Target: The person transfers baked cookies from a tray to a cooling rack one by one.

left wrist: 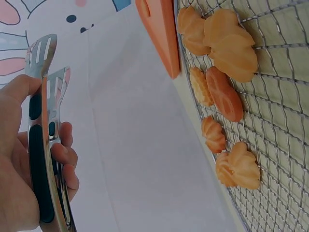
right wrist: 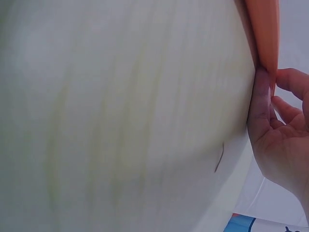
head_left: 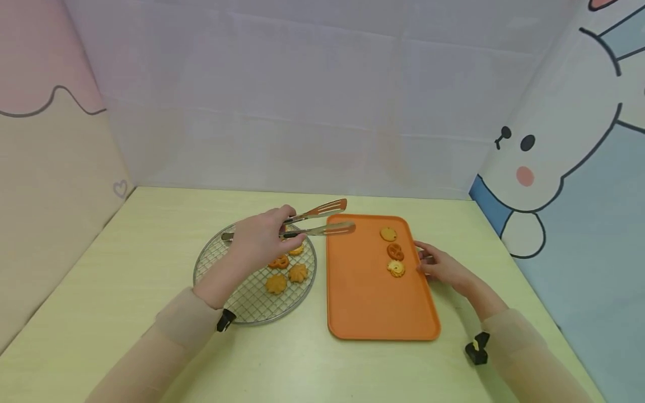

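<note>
No text, label, brand or number I can read from where I'm standing. Only sign: small heart outline point(head_left: 120, 188), pale purple, on the left wall panel point(head_left: 55, 168), low down, near the far corner.
</note>
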Demonstrator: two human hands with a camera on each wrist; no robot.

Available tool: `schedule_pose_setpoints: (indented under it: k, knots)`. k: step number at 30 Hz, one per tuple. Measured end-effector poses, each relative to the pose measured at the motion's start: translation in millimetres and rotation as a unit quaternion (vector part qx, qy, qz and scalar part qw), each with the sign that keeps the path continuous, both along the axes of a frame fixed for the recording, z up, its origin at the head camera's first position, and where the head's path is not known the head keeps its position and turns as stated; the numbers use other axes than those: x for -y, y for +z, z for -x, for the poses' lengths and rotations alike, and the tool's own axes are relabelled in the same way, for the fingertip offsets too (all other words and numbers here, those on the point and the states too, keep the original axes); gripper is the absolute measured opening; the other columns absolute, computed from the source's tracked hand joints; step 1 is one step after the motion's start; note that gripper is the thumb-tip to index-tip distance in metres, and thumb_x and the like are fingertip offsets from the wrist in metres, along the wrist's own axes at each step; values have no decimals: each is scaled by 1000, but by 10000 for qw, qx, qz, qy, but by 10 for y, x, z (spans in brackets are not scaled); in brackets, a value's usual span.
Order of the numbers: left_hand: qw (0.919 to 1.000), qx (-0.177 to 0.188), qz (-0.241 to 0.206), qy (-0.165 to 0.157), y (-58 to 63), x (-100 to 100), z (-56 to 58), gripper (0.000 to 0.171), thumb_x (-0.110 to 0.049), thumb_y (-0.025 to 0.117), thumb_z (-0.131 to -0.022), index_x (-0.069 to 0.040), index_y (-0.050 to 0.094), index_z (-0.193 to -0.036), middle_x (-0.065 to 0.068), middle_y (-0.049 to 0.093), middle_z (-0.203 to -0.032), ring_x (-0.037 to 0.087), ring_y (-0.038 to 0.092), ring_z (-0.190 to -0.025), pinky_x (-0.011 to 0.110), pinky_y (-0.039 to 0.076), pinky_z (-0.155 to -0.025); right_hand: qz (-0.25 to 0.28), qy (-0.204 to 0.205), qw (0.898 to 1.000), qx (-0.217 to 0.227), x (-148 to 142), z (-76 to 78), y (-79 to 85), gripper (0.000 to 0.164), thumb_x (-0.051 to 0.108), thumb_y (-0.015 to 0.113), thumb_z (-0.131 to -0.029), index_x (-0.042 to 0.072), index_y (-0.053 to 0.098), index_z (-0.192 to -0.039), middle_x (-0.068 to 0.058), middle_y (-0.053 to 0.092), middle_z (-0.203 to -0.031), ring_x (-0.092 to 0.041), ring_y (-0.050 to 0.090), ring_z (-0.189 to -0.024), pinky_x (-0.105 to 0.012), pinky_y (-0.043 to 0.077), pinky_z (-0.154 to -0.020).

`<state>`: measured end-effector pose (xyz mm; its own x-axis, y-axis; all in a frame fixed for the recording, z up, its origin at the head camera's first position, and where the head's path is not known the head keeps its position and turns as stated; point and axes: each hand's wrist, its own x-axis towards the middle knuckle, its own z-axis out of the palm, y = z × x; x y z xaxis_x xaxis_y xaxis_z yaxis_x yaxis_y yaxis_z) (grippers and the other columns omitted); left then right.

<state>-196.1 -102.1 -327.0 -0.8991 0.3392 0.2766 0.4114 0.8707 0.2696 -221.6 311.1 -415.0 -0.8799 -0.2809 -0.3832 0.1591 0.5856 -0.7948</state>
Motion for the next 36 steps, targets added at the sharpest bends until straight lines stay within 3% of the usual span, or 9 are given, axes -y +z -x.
schedule_pose_setpoints:
  k: [9,19,26,31,36]
  knots:
    - [9996,164,103,-190,-43,-246,98,38,-49,61,-86,-18,57,-107,-8,53,-69,11,45,-50,26,33,-40,-92,106,9999,-90,17,12,5,67,11,53,-95,4,17,-150,-20,39,-123,-29,42,-109,-26,48,-83]
    - [9963,93,711,-465,-157,-545,165,45,-55,58,-87,-18,55,-113,-7,57,-73,10,44,-46,25,31,-38,-72,73,9999,-71,7,-3,1,66,11,53,-95,4,17,-150,-20,39,-123,-30,42,-110,-28,49,-85]
    - [9927,538,868,-647,-264,-733,218,46,-56,56,-88,-21,52,-118,-5,61,-85,11,47,-50,26,34,-41,-108,36,9999,-59,-3,0,-8,66,11,53,-95,4,17,-150,-20,38,-124,-29,42,-110,-27,48,-83]
    - [9884,791,889,-945,-351,-831,240,43,-53,56,-89,-18,51,-114,-4,62,-90,10,48,-54,25,35,-44,-55,97,9999,-119,0,-2,-11,66,11,53,-95,3,17,-150,-20,39,-123,-28,42,-109,-27,48,-82]
    - [9834,1041,843,-1226,-396,-911,229,46,-51,57,-90,-16,51,-120,-1,63,-99,13,54,-62,25,40,-49,26,113,9998,-171,-4,-5,-17,66,9,53,-95,2,17,-150,-20,39,-123,-29,43,-109,-27,48,-82]
